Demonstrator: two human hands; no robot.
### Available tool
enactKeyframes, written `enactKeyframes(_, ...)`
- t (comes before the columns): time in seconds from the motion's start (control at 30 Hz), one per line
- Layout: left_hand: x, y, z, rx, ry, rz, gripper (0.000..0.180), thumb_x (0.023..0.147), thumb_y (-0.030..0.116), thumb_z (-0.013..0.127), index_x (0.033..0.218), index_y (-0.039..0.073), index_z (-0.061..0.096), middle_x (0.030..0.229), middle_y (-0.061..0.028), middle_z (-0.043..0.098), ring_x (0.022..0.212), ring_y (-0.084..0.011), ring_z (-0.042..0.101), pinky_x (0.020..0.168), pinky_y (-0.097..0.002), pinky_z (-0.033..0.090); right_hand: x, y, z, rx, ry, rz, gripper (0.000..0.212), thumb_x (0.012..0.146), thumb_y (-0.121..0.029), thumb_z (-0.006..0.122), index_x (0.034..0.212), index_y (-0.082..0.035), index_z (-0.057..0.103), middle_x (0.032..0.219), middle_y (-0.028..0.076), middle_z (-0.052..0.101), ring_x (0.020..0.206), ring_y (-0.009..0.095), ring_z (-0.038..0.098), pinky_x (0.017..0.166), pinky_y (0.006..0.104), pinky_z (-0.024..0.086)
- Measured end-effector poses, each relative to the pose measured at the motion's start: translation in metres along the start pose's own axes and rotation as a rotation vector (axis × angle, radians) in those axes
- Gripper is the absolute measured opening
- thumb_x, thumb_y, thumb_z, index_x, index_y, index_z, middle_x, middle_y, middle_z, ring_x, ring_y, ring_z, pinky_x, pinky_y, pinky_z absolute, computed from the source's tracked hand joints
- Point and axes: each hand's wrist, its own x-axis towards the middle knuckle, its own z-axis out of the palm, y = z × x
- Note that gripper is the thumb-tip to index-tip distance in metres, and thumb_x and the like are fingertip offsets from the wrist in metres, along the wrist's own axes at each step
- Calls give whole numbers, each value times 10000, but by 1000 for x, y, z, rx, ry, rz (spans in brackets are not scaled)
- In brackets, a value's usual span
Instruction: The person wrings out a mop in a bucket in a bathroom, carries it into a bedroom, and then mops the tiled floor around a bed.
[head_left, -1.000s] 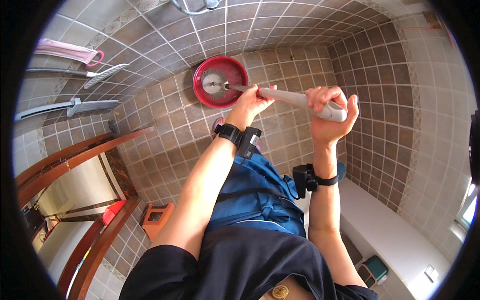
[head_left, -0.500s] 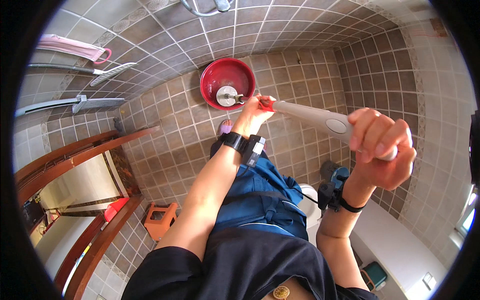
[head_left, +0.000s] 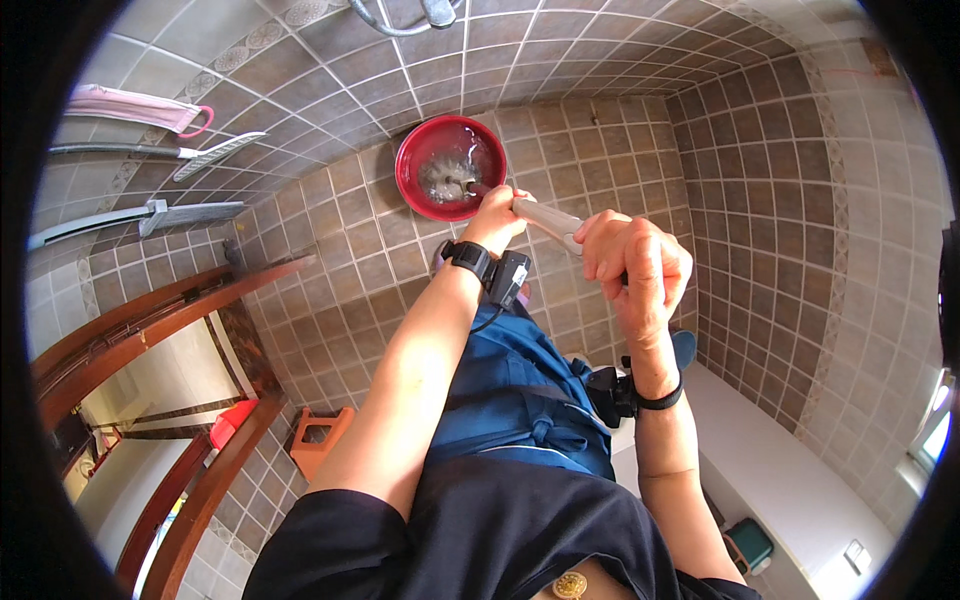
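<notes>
A mop is held slantwise in both my hands, its pale handle point(head_left: 548, 217) running from the right down to a red basin point(head_left: 447, 133) on the floor. The round mop head point(head_left: 446, 181) sits inside the basin, looking pale and fuzzy in what appears to be water. Around the lower part of the pole, my left hand point(head_left: 497, 217) is closed beside the basin's rim. Higher up, my right hand point(head_left: 638, 260) wraps the upper handle, hiding its end. The red collar seen on the pole earlier is hidden now.
A squeegee point(head_left: 190, 214), a white-headed brush point(head_left: 218, 157) and a pink cloth item point(head_left: 135, 106) hang at the left wall. An orange stool point(head_left: 318, 442) stands by the wooden door frame point(head_left: 150, 325). A white ledge point(head_left: 775, 440) runs along the right side.
My right hand has come down and to the left, bringing the handle toward my left hand. The mop head has turned from a smooth white disc into a blurred, fuzzy round in the basin.
</notes>
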Motion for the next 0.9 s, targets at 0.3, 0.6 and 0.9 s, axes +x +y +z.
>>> enactKeyframes(0.3, -3, -11, 9, -514, -50, -298, 50, 846, 62, 499, 855, 36, 541, 825, -43, 556, 773, -145, 541, 631, -285, 424, -6, -41, -24, -340, -170, 169, 144, 870, -58, 479, 907, -7, 609, 729, 93, 596, 577, 195, 555, 637, 311, 478)
enactKeyframes(0.6, -29, 43, 40, -977, 87, -531, 132, 908, 116, 391, 802, 50, 432, 752, -87, 488, 708, -193, 511, 629, -338, 452, -12, -110, -42, -711, -384, 2, 223, 601, -2, 557, 805, -53, 631, 797, 95, 638, 725, 268, 653, 684, 378, 549)
enactKeyframes(0.9, -10, -23, 42, -1969, 252, -866, 539, 921, 531, 437, 705, 39, 406, 684, -99, 496, 673, -248, 566, 628, -388, 547, -6, -98, -26, -263, -402, 161, 265, 534, -48, 473, 692, -59, 685, 592, 46, 598, 564, 194, 597, 731, 371, 514)
